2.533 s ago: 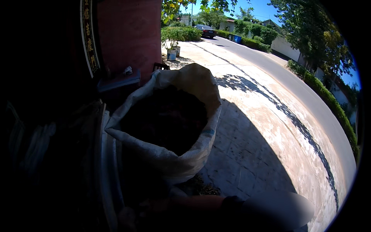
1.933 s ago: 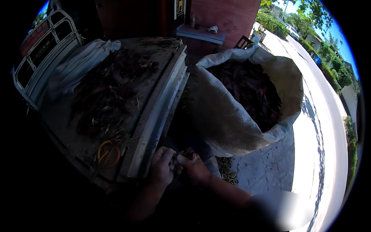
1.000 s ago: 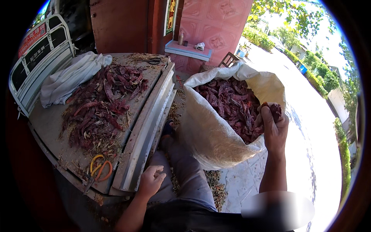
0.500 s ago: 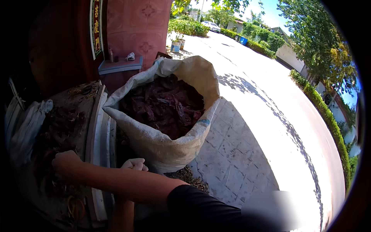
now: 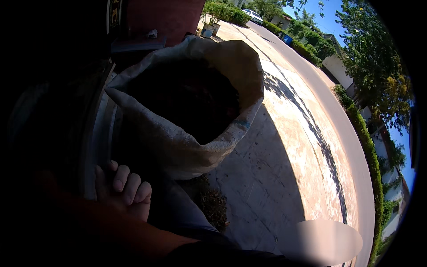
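Observation:
My left hand (image 5: 129,187) is closed, its pale fingers curled into the palm, close to the metal-edged side of the table (image 5: 98,133). Whatever those fingers may hold is hidden. My right forearm (image 5: 142,233) crosses in front of it from the lower right toward the dark table. The right hand itself is lost in deep shadow at the left, so its fingers do not show. Just beyond both arms stands a large, pale woven sack (image 5: 178,149) with its mouth wide and its rim rolled unevenly. Its contents (image 5: 195,98) are nearly black now; earlier they looked like dark red, dried, leathery pieces.
Behind the sack is a small ledge (image 5: 138,44) against a reddish wall. Dry scraps (image 5: 211,202) lie on the paving at the sack's foot. Potted plants (image 5: 208,30), a white car (image 5: 252,16), a blue bin (image 5: 286,39) and a hedge (image 5: 369,151) line the sunlit pavement.
The view has shifted and the shaded side has gone much darker. My left hand shows larger and further left, still closed. The right hand has dropped into shadow.

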{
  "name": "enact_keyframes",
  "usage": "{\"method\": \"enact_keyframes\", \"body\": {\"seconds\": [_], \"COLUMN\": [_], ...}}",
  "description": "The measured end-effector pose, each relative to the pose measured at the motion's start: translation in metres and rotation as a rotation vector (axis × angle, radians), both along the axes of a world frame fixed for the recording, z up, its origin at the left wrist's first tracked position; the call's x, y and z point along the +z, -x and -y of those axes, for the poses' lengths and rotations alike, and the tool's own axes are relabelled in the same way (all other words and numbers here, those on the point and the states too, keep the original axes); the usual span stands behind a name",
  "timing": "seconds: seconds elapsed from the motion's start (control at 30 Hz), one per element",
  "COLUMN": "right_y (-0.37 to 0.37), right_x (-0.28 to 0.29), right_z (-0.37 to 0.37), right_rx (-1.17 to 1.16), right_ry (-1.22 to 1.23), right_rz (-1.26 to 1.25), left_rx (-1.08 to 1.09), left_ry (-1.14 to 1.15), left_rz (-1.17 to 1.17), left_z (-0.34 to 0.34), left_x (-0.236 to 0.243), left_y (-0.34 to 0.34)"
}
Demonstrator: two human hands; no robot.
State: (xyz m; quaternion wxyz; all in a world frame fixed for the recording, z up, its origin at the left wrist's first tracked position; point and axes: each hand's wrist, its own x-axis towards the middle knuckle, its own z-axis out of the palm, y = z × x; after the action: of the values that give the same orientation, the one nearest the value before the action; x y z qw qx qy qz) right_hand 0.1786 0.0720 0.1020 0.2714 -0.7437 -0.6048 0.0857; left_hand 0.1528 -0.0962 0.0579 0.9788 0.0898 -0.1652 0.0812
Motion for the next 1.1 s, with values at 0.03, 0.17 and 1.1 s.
{"method": "enact_keyframes", "body": {"seconds": [0.03, 0.17, 1.1], "right_y": [-0.002, -0.002, -0.039], "right_x": [-0.004, 0.013, -0.288], "right_z": [-0.002, 0.008, 0.327], "right_rx": [0.001, -0.012, -0.439], "right_ry": [0.002, 0.002, 0.205], "right_rz": [-0.003, -0.115, -0.881], "left_rx": [-0.018, -0.164, 1.109], "left_ry": [0.020, -0.064, -2.537], "left_rz": [0.021, 0.058, -1.063], "left_z": [0.004, 0.020, -0.311], "left_x": [0.002, 0.019, -0.036], "left_y": [-0.001, -0.020, 0.133]}}
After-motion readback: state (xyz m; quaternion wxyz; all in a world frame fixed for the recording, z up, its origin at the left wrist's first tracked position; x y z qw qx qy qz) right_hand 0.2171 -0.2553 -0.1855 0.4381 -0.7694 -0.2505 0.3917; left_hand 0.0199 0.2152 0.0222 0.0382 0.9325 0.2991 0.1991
